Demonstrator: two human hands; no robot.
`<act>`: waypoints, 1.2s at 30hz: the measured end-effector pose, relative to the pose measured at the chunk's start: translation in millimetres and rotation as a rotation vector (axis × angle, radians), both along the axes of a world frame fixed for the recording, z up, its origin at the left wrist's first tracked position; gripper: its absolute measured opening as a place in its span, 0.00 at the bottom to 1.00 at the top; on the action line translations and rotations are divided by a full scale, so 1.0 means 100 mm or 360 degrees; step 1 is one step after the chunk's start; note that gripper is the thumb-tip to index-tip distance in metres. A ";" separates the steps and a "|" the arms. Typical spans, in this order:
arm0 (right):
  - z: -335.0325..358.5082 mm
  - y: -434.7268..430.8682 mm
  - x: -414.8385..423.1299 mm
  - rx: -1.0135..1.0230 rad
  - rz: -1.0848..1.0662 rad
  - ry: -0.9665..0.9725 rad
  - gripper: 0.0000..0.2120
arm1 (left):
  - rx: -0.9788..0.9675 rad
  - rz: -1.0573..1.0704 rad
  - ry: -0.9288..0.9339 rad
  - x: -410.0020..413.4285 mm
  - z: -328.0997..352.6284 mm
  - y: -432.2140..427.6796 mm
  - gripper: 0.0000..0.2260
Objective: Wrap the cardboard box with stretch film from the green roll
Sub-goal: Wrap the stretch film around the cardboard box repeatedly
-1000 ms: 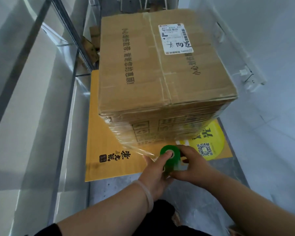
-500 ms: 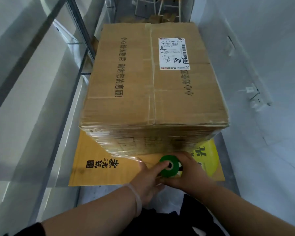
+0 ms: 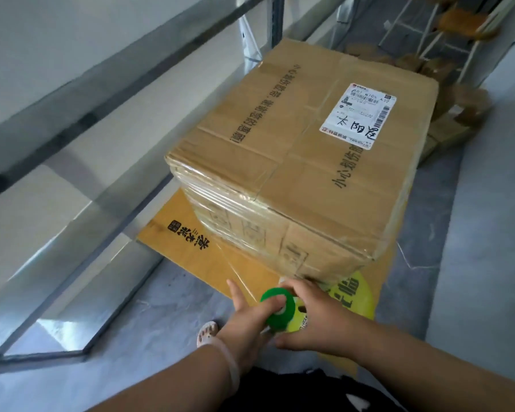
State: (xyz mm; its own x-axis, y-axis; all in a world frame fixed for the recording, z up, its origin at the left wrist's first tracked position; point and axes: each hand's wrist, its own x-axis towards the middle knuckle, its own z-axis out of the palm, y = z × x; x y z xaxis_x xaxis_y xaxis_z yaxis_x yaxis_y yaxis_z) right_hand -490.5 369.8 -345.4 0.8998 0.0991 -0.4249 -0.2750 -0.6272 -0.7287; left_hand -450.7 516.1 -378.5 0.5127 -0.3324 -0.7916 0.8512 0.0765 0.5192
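A large cardboard box (image 3: 304,162) with a white shipping label stands on an orange floor mat (image 3: 188,245). Clear stretch film clings in bands around its sides. The green roll (image 3: 281,315) sits low, in front of the box's near corner, held between both hands. My left hand (image 3: 246,318) has a finger in the roll's top end. My right hand (image 3: 315,316) grips the roll from the right and below. A taut sheet of film (image 3: 235,263) runs from the roll up to the box's left near face.
A glass partition with a metal frame (image 3: 72,185) runs along the left, close to the box. White stools (image 3: 458,28) and cardboard pieces lie beyond the box. A white wall borders the right. My sandalled foot (image 3: 207,333) stands on the grey floor by the mat.
The view has swung left, so the box now appears corner-on. Both hands and the roll have moved round toward the box's left near face, pulling the film out longer.
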 end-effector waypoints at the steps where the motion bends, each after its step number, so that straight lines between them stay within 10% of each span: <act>1: -0.02 -0.03 -0.03 0.0027 -0.0009 0.0025 0.44 | -0.0029 0.0077 0.0011 -0.08 0.00 -0.04 0.53; 13: -0.09 -0.20 -0.21 -0.0066 -0.0066 -0.0126 0.27 | -0.0007 0.0089 -0.0226 -0.26 0.01 -0.33 0.61; 25: -0.13 -0.12 -0.40 -0.0133 -0.0455 -0.0271 0.33 | -0.0069 -0.0198 0.0005 -0.43 -0.12 -0.27 0.58; 33: -0.02 -0.37 -0.32 -0.0019 0.0151 -0.0177 0.33 | -0.0068 -0.0016 -0.0047 -0.48 -0.07 -0.30 0.55; 36: -0.07 -0.50 -0.28 -0.0011 0.0291 -0.0157 0.37 | -0.0063 0.0110 -0.0025 -0.59 0.03 -0.44 0.39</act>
State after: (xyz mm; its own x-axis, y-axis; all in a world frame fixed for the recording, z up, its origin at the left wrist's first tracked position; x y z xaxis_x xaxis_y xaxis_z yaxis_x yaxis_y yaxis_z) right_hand -518.2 319.7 -352.1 0.9043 0.2623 -0.3368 -0.0834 -0.6653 -0.7419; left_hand -509.2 471.8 -375.3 0.5478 -0.3266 -0.7703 0.8350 0.1554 0.5279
